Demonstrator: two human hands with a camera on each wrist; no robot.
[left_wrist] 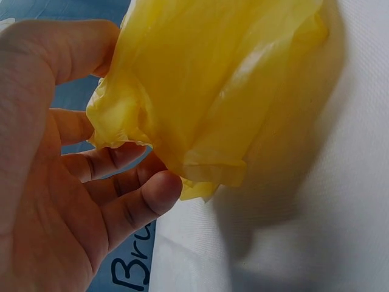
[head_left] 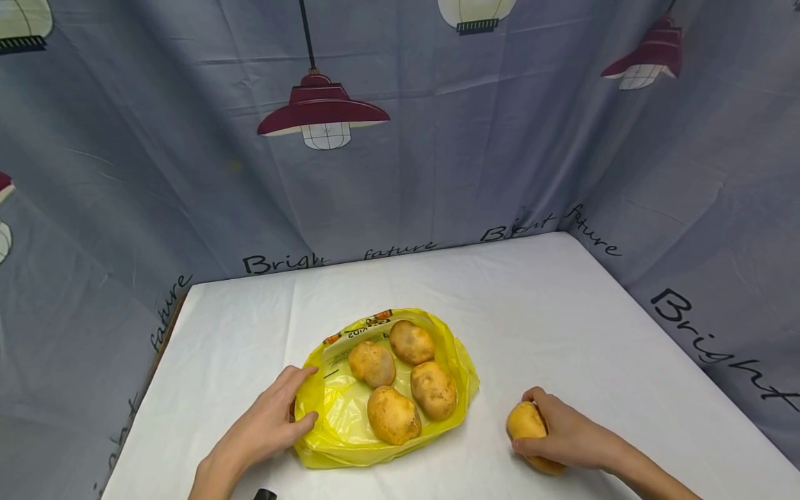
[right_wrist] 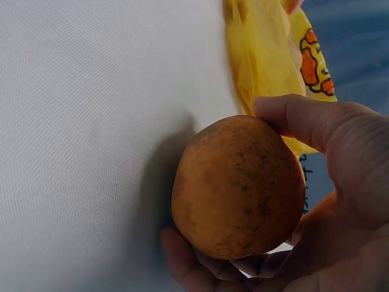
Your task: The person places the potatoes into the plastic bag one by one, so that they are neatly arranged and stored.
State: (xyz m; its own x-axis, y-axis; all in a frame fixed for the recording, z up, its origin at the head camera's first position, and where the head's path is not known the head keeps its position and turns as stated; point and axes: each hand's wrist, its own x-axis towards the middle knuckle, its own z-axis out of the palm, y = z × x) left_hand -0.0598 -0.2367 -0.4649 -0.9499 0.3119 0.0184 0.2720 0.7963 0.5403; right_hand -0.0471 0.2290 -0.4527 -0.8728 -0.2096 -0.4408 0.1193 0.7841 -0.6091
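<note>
An open yellow plastic bag (head_left: 340, 455) lies on the white table with several potatoes inside, among them a large potato (head_left: 394, 415) near the front. At the bag's left side, my left hand (head_left: 265, 423) holds the rim with thumb and curled fingers; the left wrist view shows the thin yellow plastic (left_wrist: 200, 79) between them. To the right of the bag, my right hand (head_left: 571, 434) grips another potato (right_wrist: 237, 188), thumb on one side and fingers on the other. That potato is low over the tabletop; whether it touches the cloth I cannot tell.
White cloth covers the table (head_left: 500, 298). Grey curtains (head_left: 425, 173) with printed lamps and lettering stand along its back and sides. A small black object (head_left: 265, 494) shows at the front edge of the head view, below my left wrist.
</note>
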